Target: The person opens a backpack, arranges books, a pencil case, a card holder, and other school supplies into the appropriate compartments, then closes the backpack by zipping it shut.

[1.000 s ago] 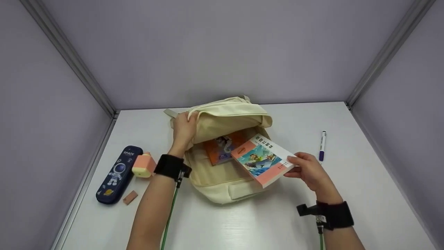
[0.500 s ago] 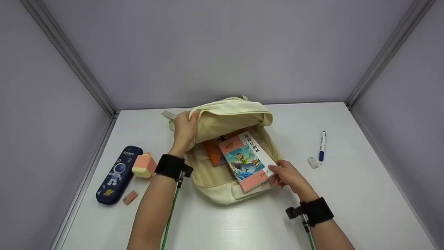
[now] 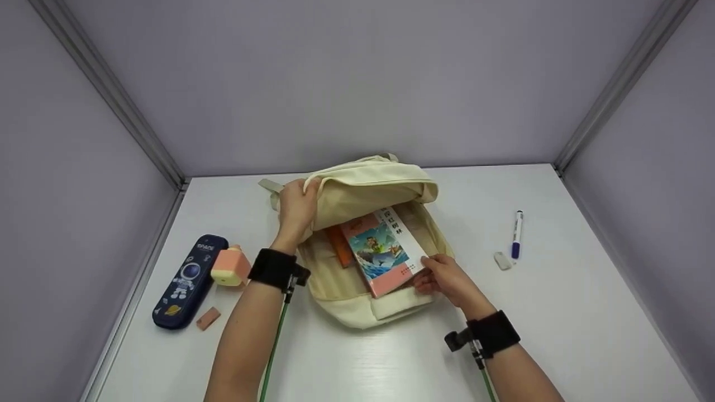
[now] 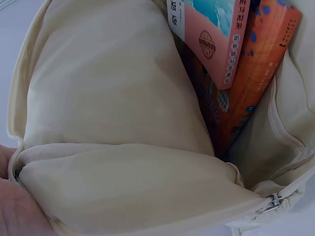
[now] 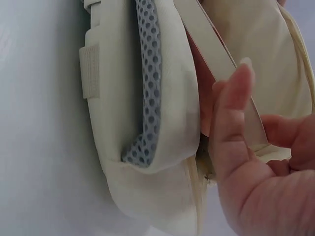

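Note:
A cream backpack (image 3: 335, 290) lies unzipped on the table. My left hand (image 3: 298, 206) grips the edge of its lifted front panel; part of that hand shows in the left wrist view. Between the thumb and fingers of my right hand (image 3: 449, 279) is the near right corner of a pink and white paperback book (image 3: 380, 251), partly inside the bag. Beneath it sits an orange book (image 3: 339, 245), mostly covered; its orange spine (image 4: 261, 73) shows in the left wrist view. In the right wrist view, the paperback's page edges (image 5: 211, 44) run between thumb and fingers.
On the left lie a dark blue astronaut pencil case (image 3: 187, 279), a pink and yellow boxy object (image 3: 231, 267) and a small brownish-pink block (image 3: 208, 319). A marker (image 3: 517, 234) and a small whitish block (image 3: 502, 261) lie on the right. Walls enclose the table's back and sides.
My right hand has moved left with the paperback, which has gone deeper into the backpack over the orange book. The whitish block has come into view. My left hand stays on the panel.

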`<state>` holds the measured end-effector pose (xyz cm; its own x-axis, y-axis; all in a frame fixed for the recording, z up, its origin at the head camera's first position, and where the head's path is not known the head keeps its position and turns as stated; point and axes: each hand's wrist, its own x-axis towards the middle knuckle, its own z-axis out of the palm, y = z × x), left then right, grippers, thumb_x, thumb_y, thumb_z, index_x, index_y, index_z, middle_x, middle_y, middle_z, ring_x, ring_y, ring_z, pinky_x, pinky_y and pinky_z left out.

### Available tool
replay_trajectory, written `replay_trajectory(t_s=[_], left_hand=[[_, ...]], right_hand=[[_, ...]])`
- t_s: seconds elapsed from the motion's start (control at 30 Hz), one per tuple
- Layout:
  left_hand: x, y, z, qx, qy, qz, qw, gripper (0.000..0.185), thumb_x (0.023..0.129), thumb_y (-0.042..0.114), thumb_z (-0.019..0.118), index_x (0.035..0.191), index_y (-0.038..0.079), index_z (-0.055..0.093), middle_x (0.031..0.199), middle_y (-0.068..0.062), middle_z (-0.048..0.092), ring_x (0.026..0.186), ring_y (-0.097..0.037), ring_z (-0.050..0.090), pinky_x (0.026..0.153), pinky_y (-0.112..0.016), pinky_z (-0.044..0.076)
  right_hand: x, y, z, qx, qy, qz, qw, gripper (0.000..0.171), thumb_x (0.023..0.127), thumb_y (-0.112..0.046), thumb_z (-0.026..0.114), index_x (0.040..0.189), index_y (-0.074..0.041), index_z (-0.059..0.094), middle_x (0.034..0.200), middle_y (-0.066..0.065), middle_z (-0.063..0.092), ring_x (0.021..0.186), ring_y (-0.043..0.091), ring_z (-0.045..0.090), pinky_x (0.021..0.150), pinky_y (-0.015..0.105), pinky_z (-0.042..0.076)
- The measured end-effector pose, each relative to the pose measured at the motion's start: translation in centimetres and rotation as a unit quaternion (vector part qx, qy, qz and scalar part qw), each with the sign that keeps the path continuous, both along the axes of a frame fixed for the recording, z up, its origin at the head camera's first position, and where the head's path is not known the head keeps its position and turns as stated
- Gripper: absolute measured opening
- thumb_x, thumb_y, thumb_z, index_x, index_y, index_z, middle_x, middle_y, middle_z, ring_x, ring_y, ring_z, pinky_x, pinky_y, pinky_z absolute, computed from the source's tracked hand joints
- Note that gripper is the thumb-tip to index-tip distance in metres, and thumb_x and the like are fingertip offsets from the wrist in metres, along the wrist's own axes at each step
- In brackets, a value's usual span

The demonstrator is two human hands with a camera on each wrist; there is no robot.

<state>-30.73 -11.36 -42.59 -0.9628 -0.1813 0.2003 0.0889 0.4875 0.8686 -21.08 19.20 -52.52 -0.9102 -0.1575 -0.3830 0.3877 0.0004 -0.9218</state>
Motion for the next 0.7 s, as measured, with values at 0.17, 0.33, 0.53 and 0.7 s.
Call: replay_trajectory(t_s=[0.17, 0.33, 0.53, 0.7], left_hand=[[0.0, 0.0, -0.1, -0.007, 0.003, -0.003, 1.0, 0.042, 0.101, 0.028, 0.057, 0.064, 0.012, 0.044, 0.062, 0.0, 0.038, 0.062, -0.019, 0.041, 0.058, -0.03, 0.034], [0.1, 0.1, -0.1, -0.011, 0.006, -0.008, 0.9999, 0.043, 0.101, 0.027, 0.055, 0.064, 0.012, 0.043, 0.062, 0.0, 0.036, 0.061, -0.019, 0.039, 0.058, -0.03, 0.033], [0.2, 0.3, -0.1, 0.002, 0.005, -0.012, 0.9999, 0.04, 0.101, 0.025, 0.056, 0.066, 0.01, 0.046, 0.062, 0.0, 0.037, 0.061, -0.019, 0.041, 0.059, -0.029, 0.034], [0.3, 0.5, -0.1, 0.001, -0.003, -0.007, 1.0, 0.041, 0.101, 0.027, 0.056, 0.065, 0.011, 0.044, 0.062, 0.0, 0.037, 0.06, -0.019, 0.04, 0.057, -0.03, 0.033]], right_hand=[[-0.5, -0.9, -0.5, -0.067, -0.015, -0.015, 0.998, 0.025, 0.106, -0.006, 0.034, 0.121, 0.013, 0.034, 0.092, 0.025, 0.063, 0.081, 0.028, 0.069, 0.078, 0.036, 0.056], [-1.3, -1.8, -0.6, -0.053, -0.017, -0.03, 0.998, 0.019, 0.105, -0.005, 0.035, 0.117, 0.01, 0.037, 0.092, 0.025, 0.06, 0.079, 0.028, 0.068, 0.077, 0.035, 0.057], [-2.1, -2.5, -0.2, -0.034, 0.003, -0.044, 0.998, 0.013, 0.103, -0.004, 0.041, 0.109, 0.008, 0.043, 0.091, 0.022, 0.056, 0.079, 0.025, 0.069, 0.074, 0.032, 0.057], [-2.6, -3.1, -0.7, -0.053, -0.009, -0.074, 0.996, 0.014, 0.103, -0.002, 0.043, 0.11, 0.01, 0.046, 0.095, 0.024, 0.057, 0.085, 0.027, 0.07, 0.08, 0.032, 0.056]])
